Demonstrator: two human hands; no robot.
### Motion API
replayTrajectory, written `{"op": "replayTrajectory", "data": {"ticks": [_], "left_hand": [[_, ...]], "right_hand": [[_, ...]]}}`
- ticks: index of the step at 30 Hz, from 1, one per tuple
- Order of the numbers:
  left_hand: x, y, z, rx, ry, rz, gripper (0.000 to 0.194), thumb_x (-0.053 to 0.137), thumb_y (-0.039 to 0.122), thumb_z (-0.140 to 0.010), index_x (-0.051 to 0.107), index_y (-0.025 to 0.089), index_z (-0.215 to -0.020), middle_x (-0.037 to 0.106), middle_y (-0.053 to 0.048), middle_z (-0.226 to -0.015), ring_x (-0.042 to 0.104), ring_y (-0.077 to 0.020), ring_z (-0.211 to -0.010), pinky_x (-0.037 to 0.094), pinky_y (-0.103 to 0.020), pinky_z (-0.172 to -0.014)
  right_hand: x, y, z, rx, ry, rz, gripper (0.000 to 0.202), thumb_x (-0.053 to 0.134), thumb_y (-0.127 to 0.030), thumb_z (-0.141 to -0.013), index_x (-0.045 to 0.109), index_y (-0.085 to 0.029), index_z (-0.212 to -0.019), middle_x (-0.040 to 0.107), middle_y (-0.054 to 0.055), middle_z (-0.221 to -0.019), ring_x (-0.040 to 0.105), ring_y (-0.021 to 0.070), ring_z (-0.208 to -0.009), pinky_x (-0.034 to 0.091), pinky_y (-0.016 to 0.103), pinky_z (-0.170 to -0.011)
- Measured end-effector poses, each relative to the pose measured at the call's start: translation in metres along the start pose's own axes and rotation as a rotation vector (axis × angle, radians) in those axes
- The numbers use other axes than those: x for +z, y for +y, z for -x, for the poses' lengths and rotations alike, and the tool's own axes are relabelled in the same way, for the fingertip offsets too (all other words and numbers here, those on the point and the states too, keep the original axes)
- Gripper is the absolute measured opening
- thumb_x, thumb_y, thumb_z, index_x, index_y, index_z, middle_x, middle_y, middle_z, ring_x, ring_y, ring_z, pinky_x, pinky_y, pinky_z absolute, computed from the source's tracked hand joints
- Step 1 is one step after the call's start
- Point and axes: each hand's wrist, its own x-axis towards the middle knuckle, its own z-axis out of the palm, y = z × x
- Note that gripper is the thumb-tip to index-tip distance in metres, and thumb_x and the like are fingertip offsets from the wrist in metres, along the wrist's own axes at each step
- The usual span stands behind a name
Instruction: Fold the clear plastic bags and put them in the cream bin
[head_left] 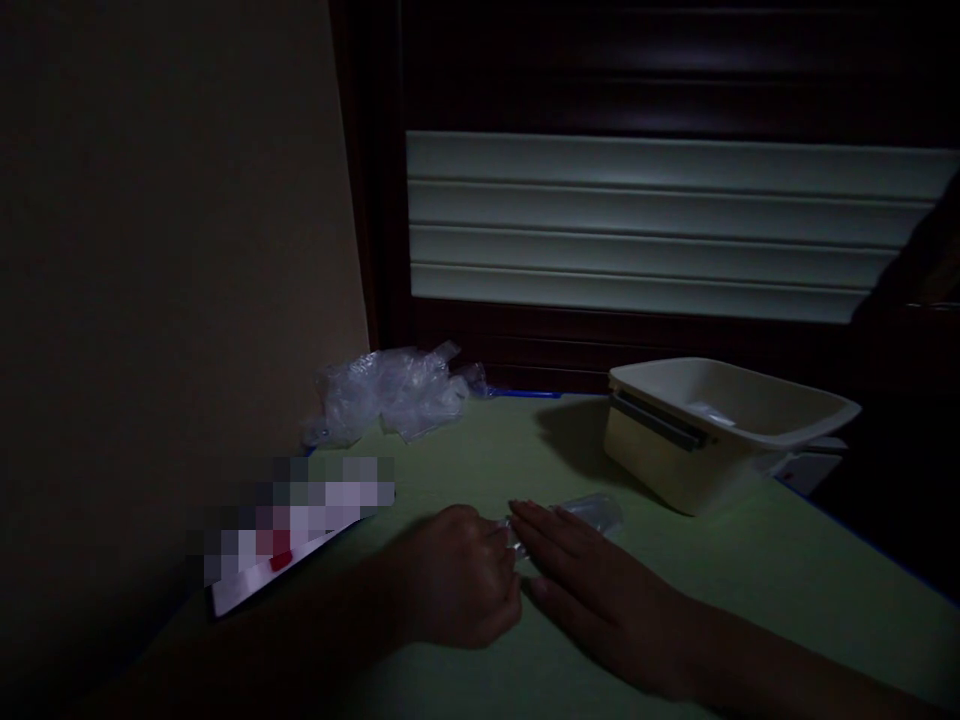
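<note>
One clear plastic piece (592, 512): laid on the green tabletop (480, 465), with its middle and near edge covered by fingers; its full outline cannot be made out. Clock directions are taken from it, with 12 toward the louvred panel.
Left hand (465, 580): seen at 8 o'clock, curled into a fist and closed on the end of the plastic piece; the fingertips are hidden, and the forearm is lost in shadow.
Right hand (607, 600): seen at 5 o'clock, palm down, fingers stretched out and close together across the plastic piece, nothing clasped; the forearm is cut off by the frame.
Cream bin (667, 475): stood at 2 o'clock, with a grey handle (660, 420) on its side; something pale is held inside, too dim to be named.
White item (814, 465): partly hidden behind the bin at 3 o'clock.
Blue strip (525, 393): seen at 12 o'clock by the far table edge, too dark to be identified.
Crumpled clear plastic (397, 390): heaped at 10 o'clock, its separate pieces hard to count.
Flat object (300, 545): set at 9 o'clock, blurred by pixelation, with a red patch showing.
Louvred panel (637, 220): placed beyond the table, cut off at the right by darkness.
</note>
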Motion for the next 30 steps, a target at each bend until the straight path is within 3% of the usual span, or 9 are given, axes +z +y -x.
{"op": "replayTrajectory", "data": {"ticks": [6, 14, 19, 24, 27, 30], "left_hand": [[-0.002, -0.001, 0.000, -0.003, -0.018, 0.007, 0.020, 0.045, 0.017, -0.076, 0.060, 0.012, -0.063, 0.064, -0.007, -0.064, 0.060, -0.0179, -0.057, 0.039, -0.031, -0.046], [-0.005, 0.000, -0.002, -0.017, -0.055, 0.004, 0.020, 0.045, 0.017, -0.076, 0.062, 0.012, -0.066, 0.068, -0.007, -0.074, 0.062, -0.0176, -0.061, 0.043, -0.030, -0.050], [-0.005, 0.001, -0.002, -0.004, -0.061, 0.010, 0.022, 0.044, 0.018, -0.077, 0.060, 0.013, -0.064, 0.067, -0.007, -0.070, 0.061, -0.0175, -0.060, 0.041, -0.030, -0.048], [-0.005, 0.001, -0.002, 0.013, -0.050, -0.008, 0.022, 0.044, 0.018, -0.078, 0.058, 0.014, -0.062, 0.065, -0.007, -0.068, 0.060, -0.0169, -0.058, 0.041, -0.030, -0.048], [-0.005, 0.003, -0.003, 0.012, -0.068, -0.036, 0.022, 0.045, 0.018, -0.078, 0.057, 0.014, -0.061, 0.063, -0.006, -0.062, 0.059, -0.0177, -0.054, 0.040, -0.030, -0.045], [-0.005, 0.005, -0.004, 0.007, -0.073, -0.082, 0.023, 0.047, 0.018, -0.079, 0.058, 0.014, -0.060, 0.062, -0.005, -0.057, 0.058, -0.0192, -0.052, 0.040, -0.031, -0.043]], "right_hand": [[-0.001, 0.011, 0.008, 0.022, -0.026, 0.004, 0.055, 0.027, -0.042, -0.093, 0.026, -0.011, -0.138, 0.021, 0.011, -0.143, 0.020, 0.0225, -0.131, 0.021, 0.045, -0.106], [0.005, 0.042, 0.027, 0.184, 0.012, 0.038, 0.058, 0.027, -0.046, -0.092, 0.022, -0.012, -0.139, 0.013, 0.010, -0.145, 0.014, 0.0255, -0.132, 0.020, 0.046, -0.106], [0.011, 0.055, 0.031, 0.261, 0.081, 0.057, 0.060, 0.028, -0.048, -0.091, 0.026, -0.011, -0.138, 0.021, 0.012, -0.144, 0.018, 0.0266, -0.131, 0.018, 0.049, -0.106], [0.014, 0.071, 0.033, 0.358, 0.181, 0.129, 0.059, 0.032, -0.043, -0.090, 0.038, -0.002, -0.132, 0.035, 0.021, -0.137, 0.033, 0.0302, -0.126, 0.030, 0.048, -0.102], [0.005, 0.065, 0.033, 0.263, 0.312, 0.172, 0.044, 0.035, -0.032, -0.090, 0.048, -0.008, -0.124, 0.049, 0.019, -0.127, 0.052, 0.0273, -0.112, 0.044, 0.042, -0.092], [-0.008, 0.048, 0.028, 0.064, 0.417, 0.257, 0.037, 0.035, -0.019, -0.086, 0.054, -0.009, -0.116, 0.058, 0.019, -0.115, 0.059, 0.0262, -0.099, 0.051, 0.041, -0.080]]}}
